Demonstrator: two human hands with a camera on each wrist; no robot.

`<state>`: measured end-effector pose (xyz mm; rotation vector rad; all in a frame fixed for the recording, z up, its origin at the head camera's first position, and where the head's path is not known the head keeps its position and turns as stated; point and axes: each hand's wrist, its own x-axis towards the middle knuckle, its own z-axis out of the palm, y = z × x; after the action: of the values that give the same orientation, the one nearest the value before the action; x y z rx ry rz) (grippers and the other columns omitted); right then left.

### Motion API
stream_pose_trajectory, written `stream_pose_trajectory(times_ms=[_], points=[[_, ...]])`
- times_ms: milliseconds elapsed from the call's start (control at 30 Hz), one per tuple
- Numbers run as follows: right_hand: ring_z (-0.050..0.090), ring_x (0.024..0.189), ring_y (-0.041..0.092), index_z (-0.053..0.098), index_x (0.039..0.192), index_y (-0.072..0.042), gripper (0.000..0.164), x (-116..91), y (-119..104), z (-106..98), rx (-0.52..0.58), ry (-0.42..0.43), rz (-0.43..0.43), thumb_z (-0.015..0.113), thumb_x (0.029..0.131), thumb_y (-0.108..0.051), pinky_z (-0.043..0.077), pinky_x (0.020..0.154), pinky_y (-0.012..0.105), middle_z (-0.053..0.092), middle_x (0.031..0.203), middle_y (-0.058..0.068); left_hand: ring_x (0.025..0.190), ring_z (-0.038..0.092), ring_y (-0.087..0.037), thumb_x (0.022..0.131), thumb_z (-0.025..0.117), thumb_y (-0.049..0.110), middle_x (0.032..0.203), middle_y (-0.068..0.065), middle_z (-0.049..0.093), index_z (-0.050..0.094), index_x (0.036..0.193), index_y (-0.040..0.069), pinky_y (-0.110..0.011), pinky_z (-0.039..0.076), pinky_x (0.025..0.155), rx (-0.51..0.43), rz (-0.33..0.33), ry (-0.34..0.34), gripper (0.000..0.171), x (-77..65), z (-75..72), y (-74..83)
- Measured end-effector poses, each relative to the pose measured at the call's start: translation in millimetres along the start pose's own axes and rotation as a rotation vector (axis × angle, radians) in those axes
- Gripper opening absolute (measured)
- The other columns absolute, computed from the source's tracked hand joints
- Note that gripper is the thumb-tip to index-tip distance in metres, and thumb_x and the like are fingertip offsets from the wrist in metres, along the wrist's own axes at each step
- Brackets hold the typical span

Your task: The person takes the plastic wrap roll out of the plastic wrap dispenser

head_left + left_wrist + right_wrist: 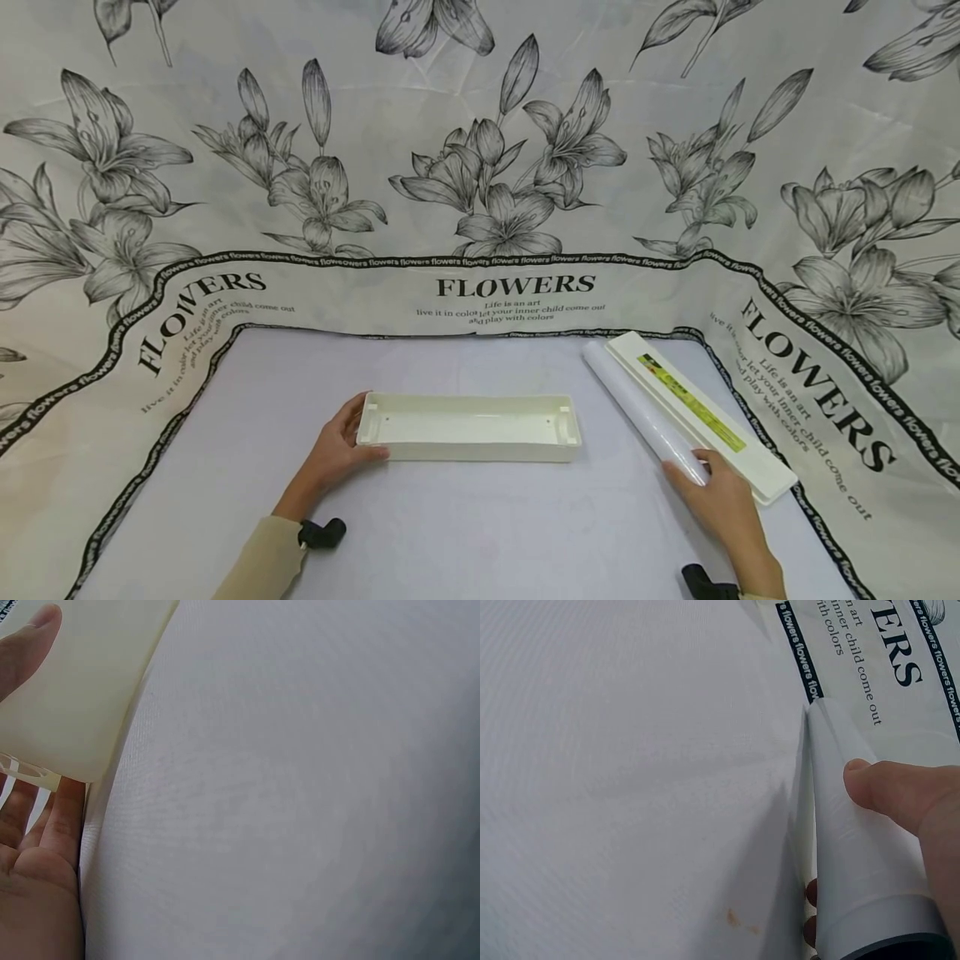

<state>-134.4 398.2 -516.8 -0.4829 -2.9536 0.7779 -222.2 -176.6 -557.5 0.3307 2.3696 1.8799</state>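
Observation:
A long cream-white plastic box (468, 452), open at the top, sits on the white-covered table. My left hand (333, 446) holds its left end, thumb (30, 645) on the front wall and fingers at the end. To the right, my right hand (723, 504) grips the near end of a shiny roll of clear film (637, 402). In the right wrist view the thumb lies over the roll (862, 862), with fingertips showing beneath. Beside the roll lies a long white lid (765, 475) bearing a yellow-green label (693, 404).
A white cloth (480, 525) covers the table. Its border and the backdrop behind are fabric printed with flowers (510, 167) and lettering. Each wrist carries a small black device (322, 534). The lid's near end reaches the printed border at the right.

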Motion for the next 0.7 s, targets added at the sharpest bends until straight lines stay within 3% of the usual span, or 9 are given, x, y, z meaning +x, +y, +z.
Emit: stream_pose_trajectory(times_ms=[400, 700], points=[[0.062, 0.104, 0.042, 0.048, 0.137, 0.017, 0.088, 2.6, -3.2, 3.0, 0.029, -0.008, -0.012, 0.070, 0.093, -0.057, 0.054, 0.083, 0.053, 0.056, 0.130, 0.040, 0.154, 0.030, -0.040, 0.076, 0.092, 0.012, 0.164, -0.019, 0.035, 0.028, 0.162, 0.009, -0.005, 0.037, 0.102, 0.002, 0.007, 0.003, 0.107, 4.2, -0.9, 0.0], [0.063, 0.103, 0.038, 0.051, 0.133, 0.016, 0.086, 1.7, -1.0, 6.6, 0.048, -0.028, -0.006, 0.073, 0.090, -0.056, 0.055, 0.079, 0.047, 0.059, 0.125, 0.037, 0.155, 0.028, -0.039, 0.076, 0.092, 0.013, 0.165, -0.019, 0.033, 0.028, 0.162, 0.009, -0.005, 0.036, 0.103, 0.007, -0.016, 0.004, 0.108, 1.6, -0.4, -2.0]])
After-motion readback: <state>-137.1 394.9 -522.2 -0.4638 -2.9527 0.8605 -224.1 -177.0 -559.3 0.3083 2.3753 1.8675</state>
